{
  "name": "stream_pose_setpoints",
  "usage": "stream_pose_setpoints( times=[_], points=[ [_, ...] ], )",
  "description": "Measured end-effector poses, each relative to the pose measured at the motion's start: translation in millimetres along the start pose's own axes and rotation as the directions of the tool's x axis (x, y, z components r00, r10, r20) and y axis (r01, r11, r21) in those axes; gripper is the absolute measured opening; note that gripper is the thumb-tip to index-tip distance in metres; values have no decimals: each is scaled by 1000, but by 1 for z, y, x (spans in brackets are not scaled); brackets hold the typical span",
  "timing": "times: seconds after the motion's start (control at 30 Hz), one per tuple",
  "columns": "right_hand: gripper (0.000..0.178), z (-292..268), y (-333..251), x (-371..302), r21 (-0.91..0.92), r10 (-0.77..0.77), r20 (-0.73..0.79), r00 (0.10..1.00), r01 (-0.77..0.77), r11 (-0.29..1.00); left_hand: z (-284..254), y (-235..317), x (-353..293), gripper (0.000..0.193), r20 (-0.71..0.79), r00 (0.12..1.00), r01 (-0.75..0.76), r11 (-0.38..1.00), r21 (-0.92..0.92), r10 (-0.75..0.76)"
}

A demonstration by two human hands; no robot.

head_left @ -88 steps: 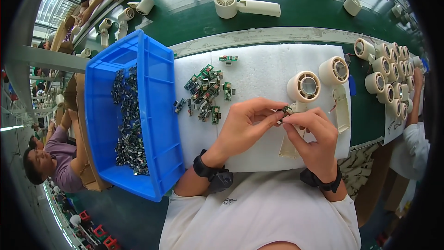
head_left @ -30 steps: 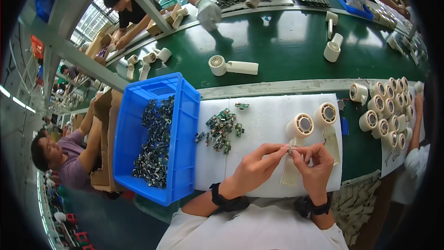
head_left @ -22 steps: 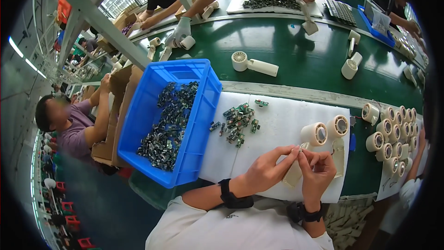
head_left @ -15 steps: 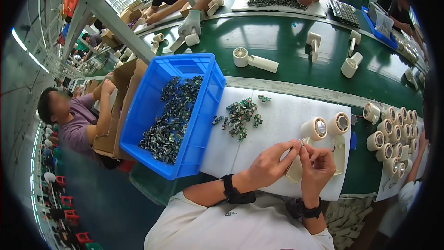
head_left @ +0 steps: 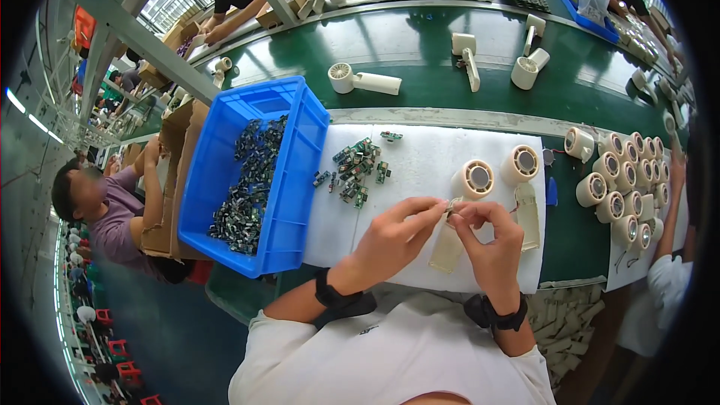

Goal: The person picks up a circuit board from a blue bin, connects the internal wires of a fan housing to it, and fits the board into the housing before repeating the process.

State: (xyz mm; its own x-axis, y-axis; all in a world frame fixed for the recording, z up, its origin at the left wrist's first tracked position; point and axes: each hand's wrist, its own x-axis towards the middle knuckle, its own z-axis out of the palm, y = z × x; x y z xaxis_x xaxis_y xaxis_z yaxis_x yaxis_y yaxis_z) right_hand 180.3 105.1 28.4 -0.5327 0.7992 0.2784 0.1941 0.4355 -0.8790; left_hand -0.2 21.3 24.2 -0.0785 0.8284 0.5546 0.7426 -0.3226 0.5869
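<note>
My left hand point(head_left: 397, 238) and my right hand point(head_left: 491, 234) meet fingertip to fingertip, each closed in a pinch. Between them is a small pale piece, perhaps thin wires, too small to make out. Under my fingers lies a cream handheld fan point(head_left: 476, 178) with a round vented head; its open handle point(head_left: 445, 249) shows below my hands. Beside it, to the right, rests a second fan point(head_left: 521, 163) with its hollow handle shell point(head_left: 528, 217) toward me. Left of my hands, several small green circuit boards point(head_left: 356, 168) lie in a loose pile on the white foam sheet point(head_left: 420, 151).
A blue bin point(head_left: 306, 187) heaped with circuit boards stands at the left, a cardboard box point(head_left: 176, 180) behind it. Grouped fan heads point(head_left: 626, 180) stand at the right. Fans point(head_left: 367, 81) lie along the green conveyor point(head_left: 300, 52). Co-workers sit left, right and across.
The whole view has shifted, so the bench appears further left and higher. My hands stay pinched together above the fan handle. A gloved co-worker's hand across the belt has drawn back from it.
</note>
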Motion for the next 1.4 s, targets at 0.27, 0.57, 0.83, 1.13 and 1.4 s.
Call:
stream_pose_setpoints(
  times=[0.27,0.57,0.83,1.13,1.4],
  points=[
    [55,-17,-14,42,-384,-83,307,948,203,901,-45,-38,-19,32,-106,932,363,893,266,-347],
    [48,8,-50,189,-436,255,848,464,338,834,-46,-62,-43,28,-326,934,276,875,397,-147],
    [54,57,27,341,-259,175,294,940,-98,961,-45,-65,-40,34,-466,820,434,892,127,-333],
    [69,190,42,327,-517,-269,378,886,443,733,-44,-75,-49,30,-426,820,408,912,-30,-382],
    [56,204,22,316,-607,-21,676,736,573,550,-42,-73,-48,28,-406,853,386,920,66,-329]
  ],
)
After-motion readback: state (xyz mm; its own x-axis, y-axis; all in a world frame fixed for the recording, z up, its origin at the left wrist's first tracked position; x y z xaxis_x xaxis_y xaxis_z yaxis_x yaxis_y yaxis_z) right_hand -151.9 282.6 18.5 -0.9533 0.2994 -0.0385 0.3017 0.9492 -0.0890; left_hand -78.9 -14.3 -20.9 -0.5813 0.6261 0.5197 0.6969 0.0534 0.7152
